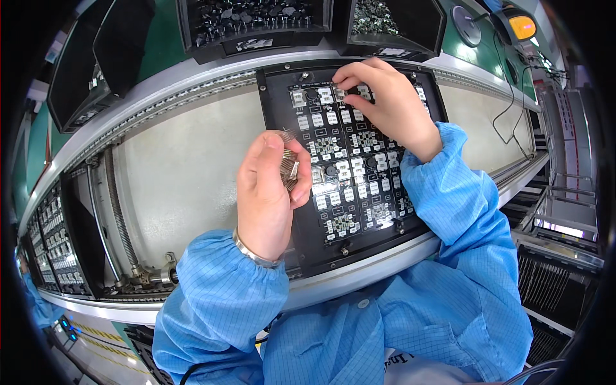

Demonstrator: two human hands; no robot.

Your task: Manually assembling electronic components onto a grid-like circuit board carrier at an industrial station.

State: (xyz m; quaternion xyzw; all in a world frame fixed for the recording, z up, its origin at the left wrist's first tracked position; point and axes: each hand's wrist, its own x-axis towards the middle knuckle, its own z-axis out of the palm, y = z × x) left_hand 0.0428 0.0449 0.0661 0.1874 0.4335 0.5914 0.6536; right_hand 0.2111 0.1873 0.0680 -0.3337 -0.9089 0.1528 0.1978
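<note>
My left hand (264, 186), palm turned up and fingers curled, holds a clump of small metal parts with thin pins (290, 168). It is over the left edge of a black fixture tray (276, 96). In the tray sit several dark circuit boards (343, 144) bearing rows of white connectors (332, 118) and round black components (330, 171). My right hand (385, 106) reaches over the boards' far row. Its thumb and index finger close in a pinch beside a white connector there, and the fingertips hide whatever is between them.
The tray lies across a conveyor with a pale bed (173, 173) and a chain rail (192, 88). Beyond the far rail are black bins of small metal parts (256, 19) (375, 18). Another loaded tray (61, 247) stands at far left. A yellow-and-black device (521, 27) with a cable is far right.
</note>
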